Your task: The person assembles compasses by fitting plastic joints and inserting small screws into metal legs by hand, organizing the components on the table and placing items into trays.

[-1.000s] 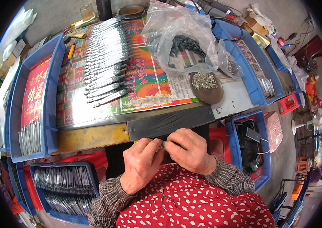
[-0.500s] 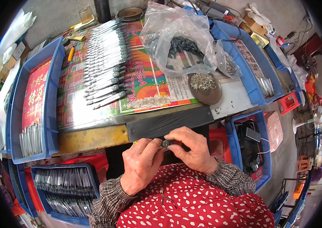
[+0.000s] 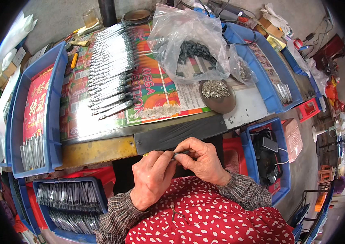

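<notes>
Both hands meet just in front of the person's chest, below the near edge of the surface (image 3: 99,151). The left hand (image 3: 153,179) and the right hand (image 3: 201,159) are closed, fingertips pinched together on one small dark metal piece (image 3: 179,154). The piece lies between the two hands, its long axis roughly level and running left to right, with the right hand's fingers wrapped over its right end and the left thumb and forefinger on its left end. Neither hand is clearly nearer; both touch it. Its exact shape is mostly hidden by the fingers, so it can only be called slender and dark.

Well apart, further along the surface, a row of finished silver pieces (image 3: 111,69) lies side by side, and a brown dish of small screws (image 3: 217,95) sits beyond the right hand.
</notes>
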{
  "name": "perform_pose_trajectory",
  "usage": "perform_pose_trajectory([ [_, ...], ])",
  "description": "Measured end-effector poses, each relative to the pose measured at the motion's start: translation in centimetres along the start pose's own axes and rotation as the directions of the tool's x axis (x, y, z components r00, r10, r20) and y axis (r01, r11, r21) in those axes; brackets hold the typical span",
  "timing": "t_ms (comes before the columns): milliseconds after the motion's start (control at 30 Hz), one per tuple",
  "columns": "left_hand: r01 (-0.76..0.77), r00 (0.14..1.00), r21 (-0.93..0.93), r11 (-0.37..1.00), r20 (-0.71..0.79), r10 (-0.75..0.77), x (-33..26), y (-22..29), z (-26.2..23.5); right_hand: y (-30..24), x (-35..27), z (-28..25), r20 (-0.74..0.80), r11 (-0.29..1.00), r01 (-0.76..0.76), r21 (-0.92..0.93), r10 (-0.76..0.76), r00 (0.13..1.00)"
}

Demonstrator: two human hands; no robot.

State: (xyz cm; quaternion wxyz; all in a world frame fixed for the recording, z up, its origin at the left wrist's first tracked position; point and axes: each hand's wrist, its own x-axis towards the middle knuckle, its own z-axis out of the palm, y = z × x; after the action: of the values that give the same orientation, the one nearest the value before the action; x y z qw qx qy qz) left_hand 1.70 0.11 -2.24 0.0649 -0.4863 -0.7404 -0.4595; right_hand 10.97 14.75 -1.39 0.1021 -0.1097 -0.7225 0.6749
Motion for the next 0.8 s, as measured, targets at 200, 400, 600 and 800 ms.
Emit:
perform_pose_trajectory([
  [200, 0.016, 1.0, -0.018, 1.0, -0.012, -0.016, 0.2, 0.0, -0.1, 1.0, -0.2, 0.3, -0.078, 0.998, 0.058, 0.012, -0.057, 0.995],
  [400, 0.072, 0.996, -0.112, 0.991, 0.064, -0.065, 0.4, 0.0, -0.7, 1.1, 0.0, -0.4, -0.005, 0.989, 0.032, 0.141, -0.032, 0.999],
  [600, 0.066, 0.997, -0.074, 0.995, 0.049, -0.063, 0.3, 0.1, -0.4, 1.2, 0.1, -0.5, 0.025, 0.99, -0.005, 0.141, 0.001, 1.0],
  [800, 0.011, 1.0, -0.045, 0.999, 0.014, -0.01, 0.1, -0.2, -0.1, 0.8, 0.2, -0.4, 0.04, 0.998, -0.005, 0.069, 0.002, 0.999],
])
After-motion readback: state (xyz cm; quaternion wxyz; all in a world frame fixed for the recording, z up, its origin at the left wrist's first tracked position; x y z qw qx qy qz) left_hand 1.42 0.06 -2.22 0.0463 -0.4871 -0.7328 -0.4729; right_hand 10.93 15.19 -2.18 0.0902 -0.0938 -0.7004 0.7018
